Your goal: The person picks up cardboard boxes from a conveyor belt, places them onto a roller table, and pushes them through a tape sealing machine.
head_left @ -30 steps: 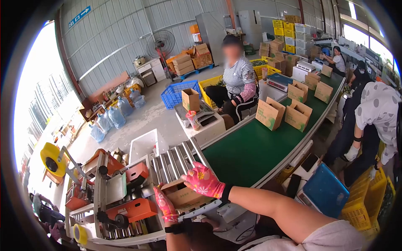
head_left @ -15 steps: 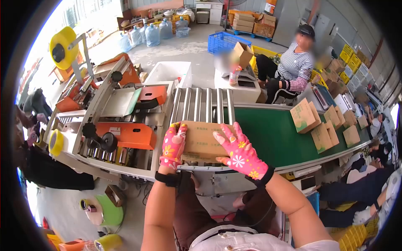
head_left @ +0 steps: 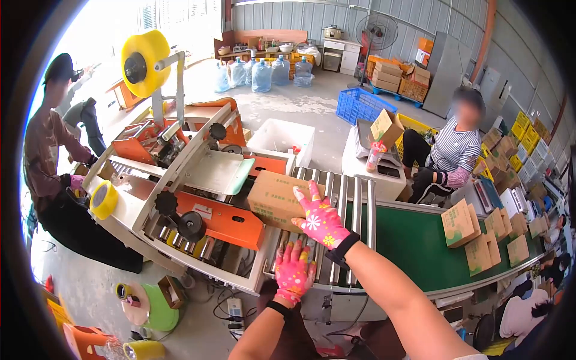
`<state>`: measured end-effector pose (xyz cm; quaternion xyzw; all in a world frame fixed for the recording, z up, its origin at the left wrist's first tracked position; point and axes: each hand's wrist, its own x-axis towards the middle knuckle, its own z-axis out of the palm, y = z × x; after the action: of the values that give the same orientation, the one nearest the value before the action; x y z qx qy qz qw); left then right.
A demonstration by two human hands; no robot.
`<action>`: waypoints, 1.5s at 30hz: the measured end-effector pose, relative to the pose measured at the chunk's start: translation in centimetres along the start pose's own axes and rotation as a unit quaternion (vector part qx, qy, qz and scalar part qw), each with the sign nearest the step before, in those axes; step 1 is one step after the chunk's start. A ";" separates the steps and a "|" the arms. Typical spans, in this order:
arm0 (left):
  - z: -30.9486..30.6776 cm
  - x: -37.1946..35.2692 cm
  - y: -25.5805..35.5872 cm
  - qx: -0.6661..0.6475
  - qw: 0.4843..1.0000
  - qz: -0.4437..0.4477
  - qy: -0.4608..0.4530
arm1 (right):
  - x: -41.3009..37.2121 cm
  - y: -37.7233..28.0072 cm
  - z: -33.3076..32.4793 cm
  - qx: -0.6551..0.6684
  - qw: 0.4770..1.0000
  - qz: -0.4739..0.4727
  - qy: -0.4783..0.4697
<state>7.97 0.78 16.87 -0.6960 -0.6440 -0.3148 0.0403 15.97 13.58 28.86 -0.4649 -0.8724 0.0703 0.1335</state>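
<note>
A closed brown carton lies on the steel roller bed at the mouth of the orange tape-sealing machine. My right hand, in a pink flowered glove, presses flat against the carton's near right side. My left hand, gloved the same way, rests spread on the front rollers, apart from the carton and holding nothing.
A green conveyor belt carries several open cartons at the right. A seated person works behind the belt; another person stands at the left. A yellow tape roll tops the machine. Tape rolls lie on the floor.
The carton has slid left along the rollers into the sealer's mouth. My left hand let go of it and now lies on the rollers. My view swung left.
</note>
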 end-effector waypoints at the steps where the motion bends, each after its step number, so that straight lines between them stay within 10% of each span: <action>1: 0.0 0.2 -0.1 0.004 1.000 -0.003 0.001 | 1.2 -0.9 1.1 -0.001 1.000 0.004 0.009; 9: 0.1 0.1 -0.2 0.021 0.998 -0.034 -0.048 | 8.2 -6.8 6.3 0.149 0.984 0.000 0.094; 12: 0.3 0.0 -0.2 0.001 0.999 -0.045 -0.027 | 8.4 -3.9 9.7 0.438 0.898 -0.016 0.045; 14: 0.2 0.1 0.0 0.022 0.997 -0.056 -0.045 | 4.3 -1.4 5.2 0.460 0.859 0.018 -0.222; 17: 0.2 0.2 -0.1 0.005 0.998 -0.054 -0.040 | -4.4 4.5 8.2 -0.028 0.990 -0.056 -0.126; 25: 0.4 0.1 0.8 0.034 0.996 -0.051 -0.061 | -27.7 8.0 2.5 -0.018 0.995 -0.032 -0.090; 36: 1.6 -1.6 0.3 0.111 0.983 -0.029 -0.147 | -29.5 7.1 4.8 0.027 0.995 0.074 0.065; 42: 0.8 -1.0 3.0 0.129 0.962 -0.125 -0.207 | -28.9 10.2 5.7 0.291 0.955 0.030 0.043; 44: 2.3 -0.8 3.9 0.127 0.978 -0.059 -0.156 | -29.2 13.2 4.0 0.531 0.839 0.097 -0.070; 45: 3.2 -0.8 4.4 0.117 0.988 0.001 -0.104 | -29.3 15.0 2.3 0.487 0.868 0.099 -0.020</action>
<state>13.31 0.86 15.44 -0.7161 -0.6765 -0.1629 0.0550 42.81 -2.35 18.06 -0.4233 -0.6795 0.5079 0.3180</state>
